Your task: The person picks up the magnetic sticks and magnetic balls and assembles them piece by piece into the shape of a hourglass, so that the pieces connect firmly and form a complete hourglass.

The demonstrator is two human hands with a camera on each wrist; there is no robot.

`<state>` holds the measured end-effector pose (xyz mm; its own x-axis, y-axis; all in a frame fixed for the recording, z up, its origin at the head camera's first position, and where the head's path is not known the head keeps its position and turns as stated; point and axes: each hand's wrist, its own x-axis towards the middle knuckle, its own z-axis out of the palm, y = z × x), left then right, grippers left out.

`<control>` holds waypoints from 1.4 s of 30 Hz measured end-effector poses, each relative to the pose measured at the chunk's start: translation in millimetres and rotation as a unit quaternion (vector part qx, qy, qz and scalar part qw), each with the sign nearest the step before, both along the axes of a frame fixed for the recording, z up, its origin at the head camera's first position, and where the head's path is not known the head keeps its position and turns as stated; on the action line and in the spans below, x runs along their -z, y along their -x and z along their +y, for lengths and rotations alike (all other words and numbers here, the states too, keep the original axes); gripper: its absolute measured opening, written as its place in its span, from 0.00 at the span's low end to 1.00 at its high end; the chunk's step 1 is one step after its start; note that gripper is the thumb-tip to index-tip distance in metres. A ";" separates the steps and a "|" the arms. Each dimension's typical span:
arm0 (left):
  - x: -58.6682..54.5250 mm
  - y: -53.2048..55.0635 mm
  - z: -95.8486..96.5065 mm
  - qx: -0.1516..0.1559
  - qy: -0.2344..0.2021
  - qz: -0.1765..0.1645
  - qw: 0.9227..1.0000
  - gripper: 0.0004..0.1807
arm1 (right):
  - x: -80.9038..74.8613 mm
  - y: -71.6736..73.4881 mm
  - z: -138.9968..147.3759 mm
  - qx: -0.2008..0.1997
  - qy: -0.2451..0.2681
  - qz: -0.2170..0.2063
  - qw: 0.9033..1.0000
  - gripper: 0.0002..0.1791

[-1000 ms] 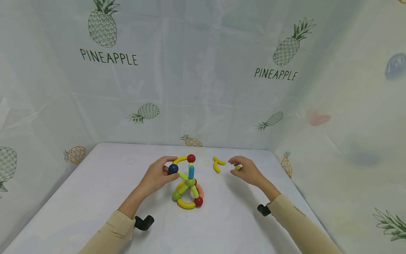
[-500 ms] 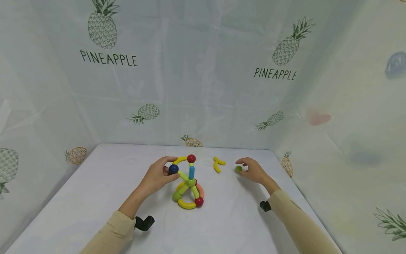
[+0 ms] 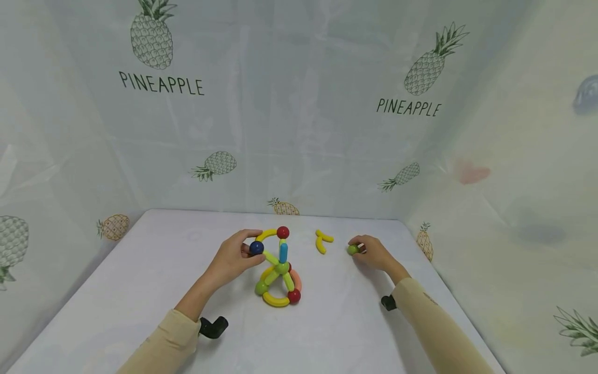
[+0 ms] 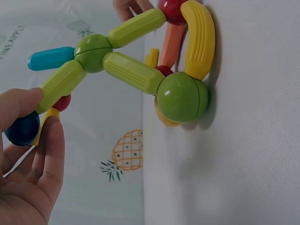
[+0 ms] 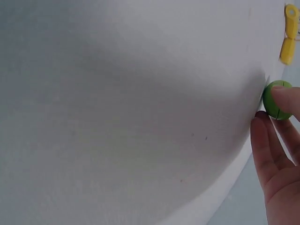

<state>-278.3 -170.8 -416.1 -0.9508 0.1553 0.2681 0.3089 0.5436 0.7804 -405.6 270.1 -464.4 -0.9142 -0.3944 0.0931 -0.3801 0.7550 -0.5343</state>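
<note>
A toy structure of balls and rods stands on the table; its central green ball (image 3: pixel 282 268) joins several lime rods (image 4: pixel 133 72) and a blue rod (image 3: pixel 283 253). My left hand (image 3: pixel 235 257) holds its upper left corner around the dark blue ball (image 3: pixel 256 248), thumb on the adjoining lime rod in the left wrist view. A yellow curved piece (image 3: pixel 267 235) runs from that corner to a red ball (image 3: pixel 283 232). Farther right, my right hand (image 3: pixel 375 253) pinches a loose green ball (image 3: pixel 352 250) at the table surface, its thumb across the ball (image 5: pixel 275 99) in the right wrist view.
Two loose yellow curved pieces (image 3: pixel 321 245) lie between the structure and my right hand. The white table (image 3: pixel 336 332) ends at a hanging pineapple-print sheet (image 3: pixel 299 114) behind and at the sides.
My right hand has drawn slightly right and down with the green ball, then its fingers have closed in on the ball. The left hand and the structure stay nearly still.
</note>
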 end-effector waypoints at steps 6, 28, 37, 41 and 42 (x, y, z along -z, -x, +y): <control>1.3 1.6 0.2 -0.002 0.004 0.004 1.000 0.38 | -3.4 -5.3 -3.8 0.011 -0.003 -0.011 1.000 0.18; -0.9 -0.4 0.1 0.003 0.000 -0.002 1.000 0.38 | -77.6 -56.9 -104.8 -0.141 0.097 0.078 0.982 0.20; -1.6 -0.3 0.2 0.003 -0.002 -0.006 1.000 0.38 | -104.6 -77.5 -139.3 -0.184 0.115 0.083 0.973 0.21; -0.8 0.1 0.0 0.000 -0.001 -0.009 1.000 0.38 | -110.6 -81.6 -150.1 -0.201 0.123 0.088 0.968 0.21; -0.6 0.1 -0.1 -0.001 -0.001 -0.011 1.000 0.38 | -111.7 -82.4 -152.6 -0.205 0.125 0.089 0.967 0.21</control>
<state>-278.4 -170.9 -415.5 -0.9565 0.1539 0.2480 0.2916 0.5428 0.7876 -323.2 117.4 -352.7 -0.6460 -0.6651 0.3746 -0.7233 0.3764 -0.5789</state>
